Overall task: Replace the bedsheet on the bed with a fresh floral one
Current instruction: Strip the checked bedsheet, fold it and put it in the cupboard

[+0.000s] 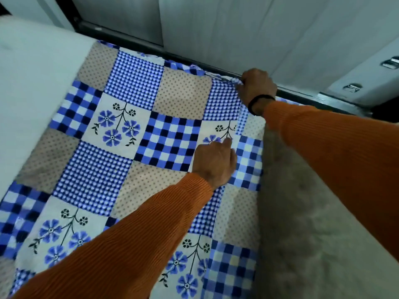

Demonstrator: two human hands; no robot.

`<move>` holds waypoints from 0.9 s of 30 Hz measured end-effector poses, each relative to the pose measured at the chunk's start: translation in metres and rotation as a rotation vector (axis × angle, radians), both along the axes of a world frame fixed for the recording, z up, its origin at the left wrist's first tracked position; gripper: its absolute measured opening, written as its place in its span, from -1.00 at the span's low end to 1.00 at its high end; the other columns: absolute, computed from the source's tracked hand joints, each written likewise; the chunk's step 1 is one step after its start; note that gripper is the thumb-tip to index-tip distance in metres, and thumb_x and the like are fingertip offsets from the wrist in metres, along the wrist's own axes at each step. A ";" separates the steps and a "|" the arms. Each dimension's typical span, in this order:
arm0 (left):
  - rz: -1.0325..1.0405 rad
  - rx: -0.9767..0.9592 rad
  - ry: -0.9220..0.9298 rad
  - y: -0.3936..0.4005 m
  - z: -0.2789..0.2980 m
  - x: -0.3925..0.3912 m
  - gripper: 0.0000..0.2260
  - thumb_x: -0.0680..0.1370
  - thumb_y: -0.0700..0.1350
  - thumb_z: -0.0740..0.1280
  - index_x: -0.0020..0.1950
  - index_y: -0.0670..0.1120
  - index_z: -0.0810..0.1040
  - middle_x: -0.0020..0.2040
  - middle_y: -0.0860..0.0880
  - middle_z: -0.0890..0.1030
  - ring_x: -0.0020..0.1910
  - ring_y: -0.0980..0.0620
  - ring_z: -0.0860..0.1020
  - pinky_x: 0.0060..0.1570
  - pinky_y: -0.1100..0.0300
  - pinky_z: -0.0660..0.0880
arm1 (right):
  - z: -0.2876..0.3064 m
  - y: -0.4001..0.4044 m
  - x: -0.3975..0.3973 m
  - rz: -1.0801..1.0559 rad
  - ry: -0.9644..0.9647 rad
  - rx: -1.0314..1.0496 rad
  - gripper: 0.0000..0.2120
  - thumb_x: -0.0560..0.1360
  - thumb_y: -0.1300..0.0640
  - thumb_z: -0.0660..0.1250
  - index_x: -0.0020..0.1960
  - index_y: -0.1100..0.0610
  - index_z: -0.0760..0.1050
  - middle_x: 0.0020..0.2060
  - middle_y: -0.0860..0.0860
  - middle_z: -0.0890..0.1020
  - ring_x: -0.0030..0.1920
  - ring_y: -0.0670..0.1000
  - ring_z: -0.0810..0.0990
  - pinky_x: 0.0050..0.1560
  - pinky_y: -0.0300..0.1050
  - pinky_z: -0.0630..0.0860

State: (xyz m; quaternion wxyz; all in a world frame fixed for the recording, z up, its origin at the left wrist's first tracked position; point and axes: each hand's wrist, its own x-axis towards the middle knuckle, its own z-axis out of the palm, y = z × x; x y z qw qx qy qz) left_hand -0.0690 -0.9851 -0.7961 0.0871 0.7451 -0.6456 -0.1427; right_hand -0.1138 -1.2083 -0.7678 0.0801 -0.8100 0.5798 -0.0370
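Hands numbered two: the right hand (pixel 257 87) pinched one sheet's (pixel 121 147) far edge. The left hand (pixel 214 162) gripped a fold beside it.

grey wardrobe doors (pixel 216 24), metal handles (pixel 352 87), dark floor rail (pixel 129 37)

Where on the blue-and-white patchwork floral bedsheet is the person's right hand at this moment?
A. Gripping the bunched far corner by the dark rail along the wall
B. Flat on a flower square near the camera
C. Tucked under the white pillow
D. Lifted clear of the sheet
A: the right hand curls round the gathered corner of the blue-and-white patchwork floral bedsheet next to the dark rail.
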 end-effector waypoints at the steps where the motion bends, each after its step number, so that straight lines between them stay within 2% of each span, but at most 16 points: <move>1: -0.012 -0.005 0.031 -0.006 0.003 -0.011 -0.63 0.72 0.05 0.03 0.38 -0.10 0.43 -0.22 -0.05 0.59 -0.35 -0.03 0.53 -0.35 0.10 0.43 | 0.003 -0.007 -0.011 -0.018 0.001 0.001 -0.71 0.55 -0.10 0.37 0.02 0.13 0.62 0.07 0.17 0.66 0.09 0.27 0.63 0.02 0.08 0.53; 6: -0.009 0.035 0.245 -0.024 0.000 -0.055 -0.65 0.71 0.04 0.08 0.40 -0.09 0.42 -0.08 -0.09 0.64 -0.14 -0.10 0.62 -0.21 0.01 0.58 | -0.001 -0.028 -0.051 -0.110 -0.014 0.044 -0.66 0.52 -0.16 0.41 0.06 0.10 0.65 0.03 0.19 0.68 0.05 0.26 0.66 0.05 0.13 0.60; 11: -0.035 0.077 0.364 -0.035 -0.006 -0.084 -0.67 0.70 0.05 0.14 0.39 -0.07 0.45 0.11 -0.13 0.66 0.06 -0.17 0.61 -0.03 -0.06 0.55 | -0.017 -0.039 -0.091 -0.325 -0.092 0.141 -0.57 0.43 -0.17 0.47 0.08 0.15 0.64 0.07 0.19 0.68 0.06 0.24 0.67 0.06 0.09 0.60; 14: -0.059 0.171 0.405 -0.032 -0.009 -0.093 -0.69 0.71 0.03 0.16 0.38 -0.08 0.44 0.13 -0.16 0.63 0.10 -0.18 0.59 0.03 -0.09 0.56 | -0.030 -0.036 -0.109 -0.363 -0.094 0.170 -0.54 0.41 -0.21 0.45 0.06 0.17 0.64 0.05 0.22 0.69 0.08 0.26 0.66 0.09 0.09 0.61; 16: -0.073 0.227 0.436 -0.025 -0.015 -0.090 -0.75 0.70 -0.01 0.20 0.32 -0.08 0.46 0.10 -0.15 0.61 0.06 -0.17 0.58 0.05 -0.10 0.58 | -0.036 -0.033 -0.108 -0.336 -0.081 0.168 -0.61 0.47 -0.15 0.42 0.04 0.17 0.64 0.05 0.24 0.68 0.07 0.28 0.66 0.07 0.07 0.60; 18: -0.074 0.231 0.497 -0.013 -0.022 -0.082 -0.86 0.67 -0.03 0.26 0.16 -0.06 0.50 0.02 -0.09 0.60 -0.03 -0.11 0.58 0.02 -0.07 0.59 | -0.038 -0.032 -0.103 -0.321 -0.104 0.169 -0.67 0.50 -0.04 0.42 0.13 0.16 0.62 0.15 0.23 0.66 0.13 0.27 0.63 0.09 0.05 0.57; 19: -0.082 0.214 0.525 -0.007 -0.024 -0.078 -0.87 0.67 -0.02 0.28 0.12 -0.05 0.51 0.01 -0.07 0.59 -0.05 -0.08 0.57 0.00 -0.05 0.60 | -0.037 -0.031 -0.100 -0.310 -0.117 0.169 -0.63 0.49 0.00 0.45 0.23 0.16 0.57 0.22 0.22 0.61 0.19 0.27 0.59 0.14 0.06 0.55; 20: -0.095 0.191 0.542 0.000 -0.026 -0.072 -0.86 0.66 -0.01 0.28 0.12 -0.05 0.52 0.02 -0.06 0.59 -0.05 -0.06 0.57 -0.01 -0.03 0.59 | -0.035 -0.028 -0.096 -0.277 -0.119 0.160 -0.55 0.48 0.04 0.48 0.30 0.17 0.49 0.26 0.23 0.56 0.24 0.28 0.55 0.18 0.09 0.53; 22: -0.103 0.129 0.548 0.016 -0.029 -0.057 -0.83 0.66 0.01 0.26 0.16 -0.05 0.53 0.05 -0.06 0.57 -0.03 -0.05 0.56 -0.05 0.00 0.59 | -0.031 -0.016 -0.090 -0.110 -0.065 0.089 -0.49 0.47 0.08 0.50 0.33 0.17 0.40 0.27 0.26 0.48 0.28 0.31 0.47 0.22 0.17 0.49; 27: -0.012 0.034 0.476 0.057 -0.043 -0.025 -0.82 0.67 0.00 0.27 0.18 -0.06 0.53 0.06 -0.07 0.53 -0.10 -0.05 0.51 -0.11 0.02 0.55 | -0.033 0.056 -0.077 0.487 0.133 -0.096 -0.61 0.46 0.15 0.41 0.27 0.17 0.50 0.29 0.23 0.47 0.28 0.32 0.41 0.24 0.26 0.38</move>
